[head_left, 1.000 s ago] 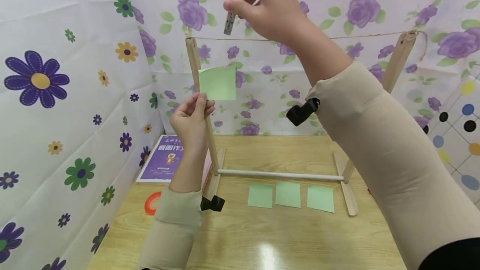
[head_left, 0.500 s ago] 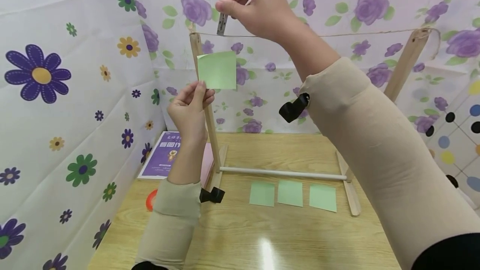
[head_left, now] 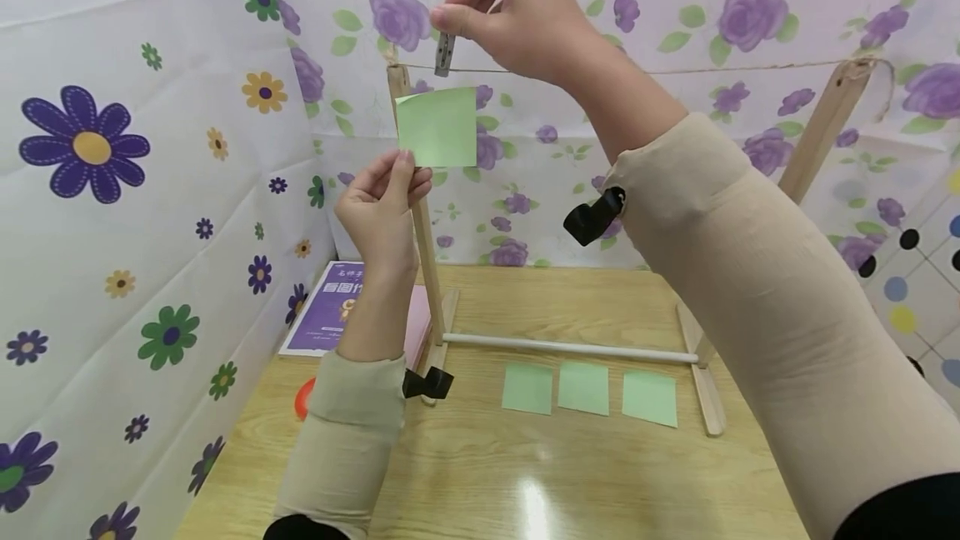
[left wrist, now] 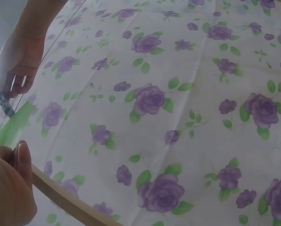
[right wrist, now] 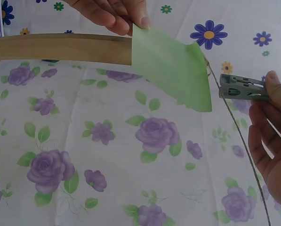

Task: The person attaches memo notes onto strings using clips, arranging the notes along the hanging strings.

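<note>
Sticky note, raised nearer twine since earlier; pale green, square, above left grip pinching its lower corner; right grip pinching grey clothespin

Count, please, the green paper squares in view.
4. One held square is pinched in the left hand; on the table, in front of the white bar, lie the left square, the middle square and the right square. Others may be hidden.
</note>
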### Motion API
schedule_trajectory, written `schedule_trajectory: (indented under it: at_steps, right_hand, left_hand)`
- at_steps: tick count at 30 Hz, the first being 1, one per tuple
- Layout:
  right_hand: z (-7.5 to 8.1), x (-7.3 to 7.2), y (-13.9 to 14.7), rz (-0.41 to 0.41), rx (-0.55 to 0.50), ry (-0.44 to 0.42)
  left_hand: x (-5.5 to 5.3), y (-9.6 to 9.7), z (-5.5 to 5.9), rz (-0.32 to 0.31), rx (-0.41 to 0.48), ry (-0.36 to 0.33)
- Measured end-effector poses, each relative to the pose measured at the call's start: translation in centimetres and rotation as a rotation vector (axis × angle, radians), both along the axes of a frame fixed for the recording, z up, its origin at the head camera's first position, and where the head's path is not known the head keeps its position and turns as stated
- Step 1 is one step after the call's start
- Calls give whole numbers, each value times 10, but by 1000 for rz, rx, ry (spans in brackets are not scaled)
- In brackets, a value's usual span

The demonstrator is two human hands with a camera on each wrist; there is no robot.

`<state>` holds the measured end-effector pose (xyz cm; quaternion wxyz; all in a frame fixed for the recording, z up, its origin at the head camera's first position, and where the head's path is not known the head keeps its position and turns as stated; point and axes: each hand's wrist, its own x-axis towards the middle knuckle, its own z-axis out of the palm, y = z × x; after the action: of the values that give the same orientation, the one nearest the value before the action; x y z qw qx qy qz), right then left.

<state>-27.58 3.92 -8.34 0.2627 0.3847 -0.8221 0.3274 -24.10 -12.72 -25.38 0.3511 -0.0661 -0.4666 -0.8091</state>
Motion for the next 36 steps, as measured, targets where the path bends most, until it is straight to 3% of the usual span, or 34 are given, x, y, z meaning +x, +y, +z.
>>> schedule_trajectory:
  at_steps: [30, 36]
  right_hand:
    - [3, -2, -2, 4, 103, -5]
    - [0, -3, -1, 11, 116, 4]
  left_hand:
    - [-7, -2, 9, -16, 1, -4]
    - [-9, -2, 7, -21, 5, 0]
